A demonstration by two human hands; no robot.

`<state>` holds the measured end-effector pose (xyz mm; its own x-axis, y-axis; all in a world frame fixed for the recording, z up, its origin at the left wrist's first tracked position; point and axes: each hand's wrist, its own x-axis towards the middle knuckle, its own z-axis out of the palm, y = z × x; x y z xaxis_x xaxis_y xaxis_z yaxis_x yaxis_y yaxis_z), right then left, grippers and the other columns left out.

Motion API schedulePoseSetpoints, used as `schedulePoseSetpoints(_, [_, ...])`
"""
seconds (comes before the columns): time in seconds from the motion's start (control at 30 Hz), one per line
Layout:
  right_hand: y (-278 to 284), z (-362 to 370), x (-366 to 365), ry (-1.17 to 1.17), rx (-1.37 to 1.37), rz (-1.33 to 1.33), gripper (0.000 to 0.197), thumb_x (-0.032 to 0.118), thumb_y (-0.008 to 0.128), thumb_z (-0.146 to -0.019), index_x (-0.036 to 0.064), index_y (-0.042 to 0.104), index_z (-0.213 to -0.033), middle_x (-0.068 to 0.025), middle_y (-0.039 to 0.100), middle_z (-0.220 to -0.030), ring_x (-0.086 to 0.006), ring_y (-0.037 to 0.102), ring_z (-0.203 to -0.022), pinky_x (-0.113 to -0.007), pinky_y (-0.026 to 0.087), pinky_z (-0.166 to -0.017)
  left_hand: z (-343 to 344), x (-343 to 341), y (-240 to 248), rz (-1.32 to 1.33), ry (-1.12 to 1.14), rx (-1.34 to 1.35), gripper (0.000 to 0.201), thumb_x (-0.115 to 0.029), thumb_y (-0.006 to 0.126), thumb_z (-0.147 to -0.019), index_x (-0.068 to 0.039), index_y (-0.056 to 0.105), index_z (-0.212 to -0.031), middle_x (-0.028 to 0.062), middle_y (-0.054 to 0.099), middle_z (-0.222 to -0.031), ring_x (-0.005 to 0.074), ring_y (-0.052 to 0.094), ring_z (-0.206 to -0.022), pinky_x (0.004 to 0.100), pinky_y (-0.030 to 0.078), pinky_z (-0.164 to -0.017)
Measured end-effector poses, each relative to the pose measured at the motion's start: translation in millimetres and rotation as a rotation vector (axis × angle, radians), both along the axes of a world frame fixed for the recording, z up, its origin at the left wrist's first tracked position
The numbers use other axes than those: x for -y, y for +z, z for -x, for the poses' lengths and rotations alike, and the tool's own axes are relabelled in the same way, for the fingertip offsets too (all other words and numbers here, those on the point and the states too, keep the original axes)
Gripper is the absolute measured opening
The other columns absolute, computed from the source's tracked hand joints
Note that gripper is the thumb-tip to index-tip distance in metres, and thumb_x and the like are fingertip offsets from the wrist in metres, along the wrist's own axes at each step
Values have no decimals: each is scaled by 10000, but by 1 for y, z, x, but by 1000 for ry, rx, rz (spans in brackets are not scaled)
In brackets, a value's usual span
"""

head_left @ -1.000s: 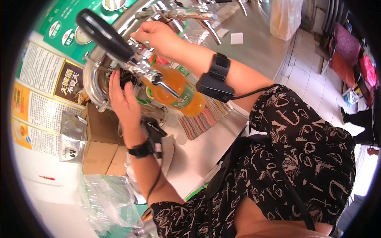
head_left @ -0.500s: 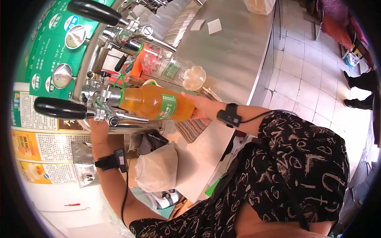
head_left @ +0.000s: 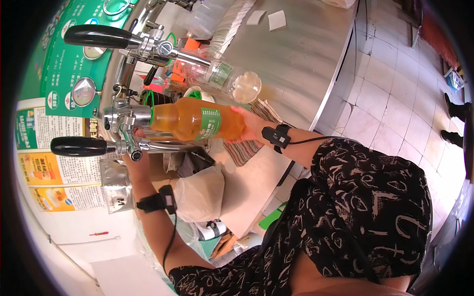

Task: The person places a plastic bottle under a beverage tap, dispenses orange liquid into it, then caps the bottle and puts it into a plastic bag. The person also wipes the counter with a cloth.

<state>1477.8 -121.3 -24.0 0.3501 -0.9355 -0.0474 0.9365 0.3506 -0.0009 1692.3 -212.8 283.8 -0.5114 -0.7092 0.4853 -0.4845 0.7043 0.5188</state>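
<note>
My right hand (head_left: 247,123) is wrapped round the base end of a clear plastic bottle (head_left: 187,119) with a green and white label. Amber liquid fills most of it. The bottle's neck end meets the metal fitting of a beer tap (head_left: 129,117), and a green ring loop (head_left: 149,98) hangs there. Behind this tap's spout and valve is my left hand (head_left: 137,154), close to the base of the black tap handle (head_left: 79,146). Its fingers are mostly hidden by the metal parts.
A second tap with a black handle (head_left: 96,36) stands farther off. Beyond the bottle lie an empty plastic bottle (head_left: 219,74), a striped cloth (head_left: 243,152) and white cards (head_left: 277,20) on the steel counter (head_left: 301,54). A whitish plastic bag (head_left: 200,192) sits below the tap.
The whole view has shifted slightly. My right hand keeps its hold on the bottle at the tap. More of my left hand's fingers shows behind the tap fittings.
</note>
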Motion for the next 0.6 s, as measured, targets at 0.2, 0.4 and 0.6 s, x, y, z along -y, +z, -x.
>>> schedulePoseSetpoints(0.2, [7,-4,-3,-16,-16,-56,592,663,552,-924,231,550,-1330,-83,587,-1365,-337,541,-1239,-617,430,-974,47,-90,-27,251,41,-154,312,-188,684,-980,63,665,-1164,57,686,-1013,116,615,-886,265,503,-804])
schedulePoseSetpoints(0.4, [14,-4,-8,-13,3,-72,578,641,558,-938,224,553,-1338,-91,573,-1391,-342,523,-1266,-613,433,-986,62,-115,-36,309,339,-169,334,-217,704,-965,63,669,-1145,94,684,-953,116,613,-816,258,506,-687])
schedulePoseSetpoints(0.6, [14,-9,-8,-35,-5,-120,594,650,561,-931,224,551,-1344,-78,579,-1388,-332,530,-1261,-601,433,-996,91,-120,-39,809,247,34,325,-170,680,-969,109,642,-1132,102,658,-726,138,603,-622,288,484,-571])
